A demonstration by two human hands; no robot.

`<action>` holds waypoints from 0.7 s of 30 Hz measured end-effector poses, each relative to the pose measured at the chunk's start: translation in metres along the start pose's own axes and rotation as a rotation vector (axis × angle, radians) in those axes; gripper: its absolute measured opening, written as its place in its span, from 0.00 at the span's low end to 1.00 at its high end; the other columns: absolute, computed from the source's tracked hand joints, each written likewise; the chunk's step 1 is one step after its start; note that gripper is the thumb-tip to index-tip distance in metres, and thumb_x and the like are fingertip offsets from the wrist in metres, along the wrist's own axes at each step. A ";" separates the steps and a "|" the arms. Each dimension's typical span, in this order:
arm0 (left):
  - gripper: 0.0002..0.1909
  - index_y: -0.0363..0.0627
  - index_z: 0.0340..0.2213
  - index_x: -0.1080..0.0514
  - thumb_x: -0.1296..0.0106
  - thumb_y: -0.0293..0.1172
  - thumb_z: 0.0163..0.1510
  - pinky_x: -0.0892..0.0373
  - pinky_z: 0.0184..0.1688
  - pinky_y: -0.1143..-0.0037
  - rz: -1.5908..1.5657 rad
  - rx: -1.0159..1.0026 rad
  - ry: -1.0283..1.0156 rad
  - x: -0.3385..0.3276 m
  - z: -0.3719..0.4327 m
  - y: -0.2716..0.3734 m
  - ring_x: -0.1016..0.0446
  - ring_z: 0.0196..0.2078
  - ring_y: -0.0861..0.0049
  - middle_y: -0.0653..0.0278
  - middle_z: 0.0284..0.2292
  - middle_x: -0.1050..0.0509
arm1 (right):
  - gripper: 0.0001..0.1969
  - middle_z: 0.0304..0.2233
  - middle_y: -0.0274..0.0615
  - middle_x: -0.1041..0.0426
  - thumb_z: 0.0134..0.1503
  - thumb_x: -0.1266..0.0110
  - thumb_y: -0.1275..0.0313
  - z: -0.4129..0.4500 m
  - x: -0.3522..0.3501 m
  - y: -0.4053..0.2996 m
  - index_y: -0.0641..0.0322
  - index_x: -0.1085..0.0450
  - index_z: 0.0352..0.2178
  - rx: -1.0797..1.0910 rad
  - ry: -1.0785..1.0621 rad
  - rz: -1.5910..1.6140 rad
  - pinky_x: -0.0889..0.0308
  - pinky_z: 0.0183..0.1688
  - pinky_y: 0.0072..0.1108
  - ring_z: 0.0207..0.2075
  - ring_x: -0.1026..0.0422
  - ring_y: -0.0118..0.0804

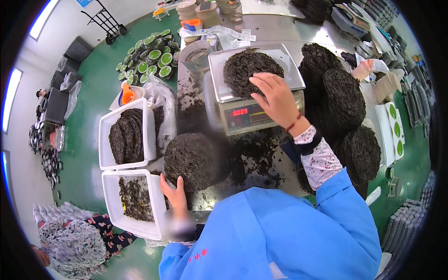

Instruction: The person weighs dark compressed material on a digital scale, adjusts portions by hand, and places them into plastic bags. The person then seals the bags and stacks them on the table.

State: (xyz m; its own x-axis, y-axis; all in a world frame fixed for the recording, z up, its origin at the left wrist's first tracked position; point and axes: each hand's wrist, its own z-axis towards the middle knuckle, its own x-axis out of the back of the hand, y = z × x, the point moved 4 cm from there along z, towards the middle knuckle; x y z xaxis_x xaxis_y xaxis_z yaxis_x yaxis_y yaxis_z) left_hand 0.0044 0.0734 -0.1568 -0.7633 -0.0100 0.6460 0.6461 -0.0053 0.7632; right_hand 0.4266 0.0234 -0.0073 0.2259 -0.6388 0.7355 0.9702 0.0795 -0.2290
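A round cake of dried dark seaweed (246, 71) lies on the steel pan of a digital scale (239, 120), whose red display is lit. My right hand (274, 98) rests at the right edge of that cake, fingers apart; whether it grips the cake cannot be told. My left hand (175, 192), fingers spread, is at the lower left edge of a second round seaweed cake (190, 161) on the steel table (206, 201). Stacked seaweed cakes (127, 136) stand in a white plastic bin (102, 140) at the left, and loose seaweed pieces (136, 199) lie in the bin below it.
Tall piles of dark seaweed cakes (343, 98) stand right of the scale. Behind it are a clear round container (196, 56) and printed label strips (227, 35). Green-lidded packages (150, 59) are heaped on the floor. Another person (73, 241) is at lower left.
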 end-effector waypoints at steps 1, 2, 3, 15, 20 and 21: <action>0.39 0.37 0.57 0.48 0.42 0.36 0.48 0.52 0.61 0.64 -0.033 -0.001 -0.001 -0.003 0.001 -0.002 0.49 0.60 0.55 0.47 0.56 0.46 | 0.16 0.40 0.42 0.29 0.51 0.46 0.68 -0.006 0.000 -0.008 0.60 0.32 0.42 -0.032 0.019 0.052 0.38 0.49 0.31 0.45 0.32 0.42; 0.40 0.37 0.58 0.49 0.41 0.36 0.48 0.52 0.62 0.64 -0.044 0.042 -0.016 -0.007 0.002 -0.006 0.50 0.60 0.55 0.47 0.57 0.47 | 0.12 0.35 0.44 0.28 0.50 0.46 0.71 -0.018 -0.003 -0.019 0.61 0.31 0.38 -0.091 0.011 0.182 0.35 0.44 0.32 0.39 0.31 0.44; 0.41 0.38 0.58 0.49 0.41 0.36 0.47 0.53 0.62 0.64 -0.066 0.059 -0.023 -0.010 0.003 -0.008 0.50 0.61 0.55 0.47 0.57 0.47 | 0.12 0.33 0.45 0.28 0.50 0.47 0.71 -0.030 -0.012 -0.032 0.62 0.31 0.37 -0.118 0.014 0.266 0.35 0.43 0.32 0.37 0.31 0.45; 0.39 0.36 0.55 0.46 0.39 0.30 0.44 0.50 0.60 0.62 0.108 -0.127 0.028 0.003 -0.002 0.022 0.47 0.58 0.54 0.46 0.54 0.44 | 0.30 0.58 0.62 0.48 0.55 0.49 0.61 -0.144 -0.109 -0.150 0.62 0.45 0.56 -0.319 -0.603 0.719 0.48 0.60 0.34 0.59 0.47 0.57; 0.34 0.37 0.55 0.48 0.45 0.22 0.48 0.43 0.57 0.65 -0.473 -0.135 -0.061 0.005 -0.007 0.041 0.40 0.54 0.62 0.51 0.53 0.41 | 0.27 0.58 0.57 0.46 0.55 0.49 0.63 -0.145 -0.106 -0.150 0.63 0.41 0.54 -0.359 -0.562 0.777 0.47 0.59 0.33 0.58 0.45 0.53; 0.34 0.37 0.56 0.48 0.47 0.21 0.49 0.41 0.56 0.66 -0.628 -0.041 -0.116 0.003 -0.007 0.040 0.38 0.53 0.63 0.52 0.53 0.41 | 0.26 0.58 0.56 0.45 0.55 0.49 0.64 -0.145 -0.106 -0.150 0.63 0.40 0.53 -0.360 -0.572 0.781 0.47 0.59 0.33 0.58 0.44 0.53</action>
State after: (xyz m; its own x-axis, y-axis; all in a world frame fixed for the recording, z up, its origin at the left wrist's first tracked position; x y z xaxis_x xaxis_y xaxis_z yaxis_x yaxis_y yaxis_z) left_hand 0.0284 0.0664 -0.1247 -0.9905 0.1154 0.0747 0.0737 -0.0128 0.9972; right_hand 0.2442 -0.0317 -0.1431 0.8810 -0.0407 0.4713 0.4724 0.0224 -0.8811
